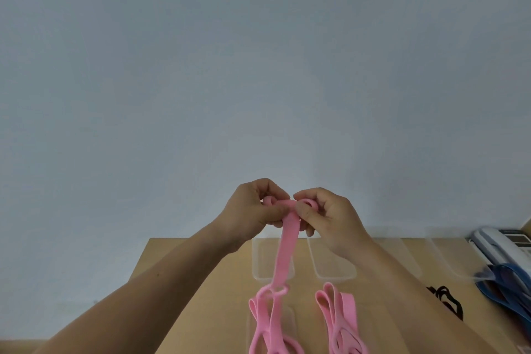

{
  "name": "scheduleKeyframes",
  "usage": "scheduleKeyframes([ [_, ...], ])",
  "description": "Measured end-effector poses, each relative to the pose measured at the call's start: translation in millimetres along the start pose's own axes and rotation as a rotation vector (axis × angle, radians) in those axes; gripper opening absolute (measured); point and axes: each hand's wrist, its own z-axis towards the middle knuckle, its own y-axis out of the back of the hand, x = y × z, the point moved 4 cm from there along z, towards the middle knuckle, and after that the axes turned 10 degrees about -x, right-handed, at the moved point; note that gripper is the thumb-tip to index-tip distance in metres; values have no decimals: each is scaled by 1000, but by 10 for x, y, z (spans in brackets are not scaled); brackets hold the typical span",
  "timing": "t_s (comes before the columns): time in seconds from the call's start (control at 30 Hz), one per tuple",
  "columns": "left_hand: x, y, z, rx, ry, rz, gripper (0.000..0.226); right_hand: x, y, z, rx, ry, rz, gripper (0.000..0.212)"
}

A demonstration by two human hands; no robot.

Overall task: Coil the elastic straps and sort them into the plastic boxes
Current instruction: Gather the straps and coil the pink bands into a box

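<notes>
Raised above the wooden table [201, 290], my left hand [253, 207] and my right hand [327, 218] both pinch the top of a pink elastic strap [283, 256]. Its upper end is rolled into small loops between my fingers. The strap hangs straight down to a loose tangle of pink loops near the table's front. A second bunch of pink straps [342, 322] lies to its right. Clear plastic boxes [258, 264] [336, 270] [457, 261] stand in a row at the table's far edge, partly hidden by my arms.
Blue straps [505, 284] lie at the right by the rightmost box. A thin black strap [448, 299] lies left of them. A white device with a display [505, 241] sits at the far right. A plain pale wall fills the upper view.
</notes>
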Motion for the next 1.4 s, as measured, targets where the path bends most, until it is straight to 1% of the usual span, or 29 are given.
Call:
scheduleKeyframes([
  [0.07,2,-8,-21,4,-28,29,12,11,9,0,-9,-3,16,7],
  [0.13,10,-16,-41,34,17,11,21,16,17,-7,-9,4,29,7],
  [0.2,22,-32,-60,107,83,16,27,7,17,-21,1,7,38,7],
  [0.27,26,-44,-82,172,106,70,25,-2,15,-34,6,8,43,7],
  [0.33,25,-41,-95,192,122,63,23,-1,11,-46,2,24,24,8],
  [0.43,11,-35,-107,227,202,-27,21,41,3,-65,-21,108,-35,13],
  [0.53,2,-43,-116,269,309,-147,16,112,-4,-87,-53,275,-135,28],
  [0.6,3,-50,-108,263,350,-204,23,117,-11,-90,-77,356,-174,35],
  [0.67,29,-56,-104,241,379,-226,34,96,-15,-89,-76,384,-162,34],
  [0.7,50,-54,-100,223,384,-224,32,84,-16,-88,-71,392,-152,32],
  [0.77,87,-42,-94,175,379,-232,20,55,-19,-83,-50,358,-117,30],
  [0.8,95,-39,-94,157,372,-250,15,35,-21,-80,-37,304,-82,30],
  [0.83,96,-40,-94,145,363,-269,14,18,-21,-77,-22,237,-32,30],
  [0.9,91,-37,-96,132,323,-272,17,0,-23,-73,22,120,95,22],
  [0.97,73,-23,-98,114,241,-226,17,7,-12,-63,56,48,197,14],
  [1.03,56,2,-86,78,136,-166,13,2,-1,-34,62,-24,225,19],
  [1.1,46,18,-67,34,35,-102,12,-17,-6,-6,82,-94,197,17],
  [1.17,42,17,-54,4,-27,-54,14,-19,-22,11,113,-124,177,11],
  [1.23,56,3,-56,3,-43,-38,15,-12,-16,29,117,-124,175,9],
  [1.33,78,7,-60,11,-16,-42,21,3,6,46,110,-105,164,8],
  [1.4,82,9,-66,31,59,-96,30,18,13,52,86,-93,178,10],
])
